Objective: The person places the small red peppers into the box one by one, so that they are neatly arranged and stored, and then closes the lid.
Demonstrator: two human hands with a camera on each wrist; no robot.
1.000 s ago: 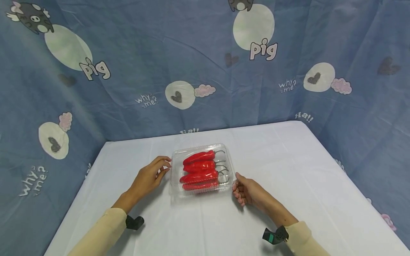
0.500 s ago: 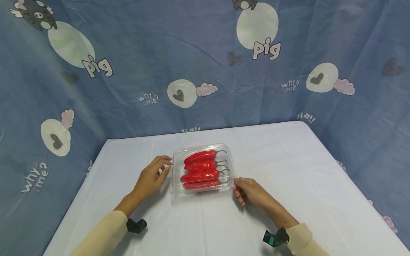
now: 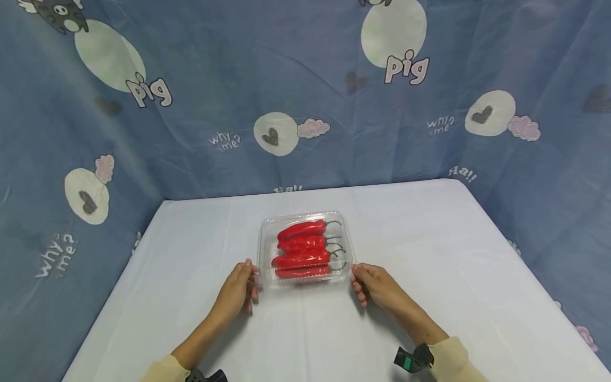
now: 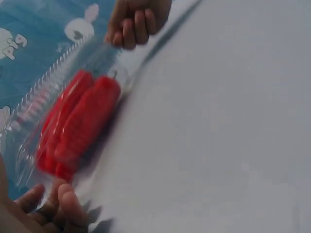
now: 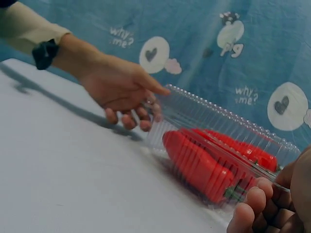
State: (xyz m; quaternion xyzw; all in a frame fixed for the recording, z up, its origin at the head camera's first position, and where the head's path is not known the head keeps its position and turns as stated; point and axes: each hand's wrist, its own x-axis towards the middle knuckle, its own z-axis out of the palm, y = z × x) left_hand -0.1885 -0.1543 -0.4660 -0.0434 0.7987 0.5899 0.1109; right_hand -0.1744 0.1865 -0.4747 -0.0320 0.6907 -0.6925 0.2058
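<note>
A clear plastic clamshell box (image 3: 268, 233) sits on the white table, its lid down. Several long red peppers (image 3: 300, 258) with green stems lie side by side inside it. My right hand (image 3: 377, 286) pinches the box's front right corner between thumb and curled fingers. At the front left corner is my left hand (image 3: 234, 292); in the right wrist view that left hand (image 5: 121, 90) has its thumb over the rim and its forefinger under it, the other fingers hanging loose below. The left wrist view is blurred, with peppers (image 4: 80, 121) showing through the plastic.
White cloth covers the table (image 3: 305, 339). A blue patterned curtain (image 3: 305, 69) hangs behind its back edge and along both sides. Dark wrist cameras (image 3: 414, 358) sit at the cream sleeves (image 3: 453, 358).
My left hand has moved from the box's left side toward me, to its front left corner. My right hand has closed its pinch on the right corner. The head view has shifted slightly.
</note>
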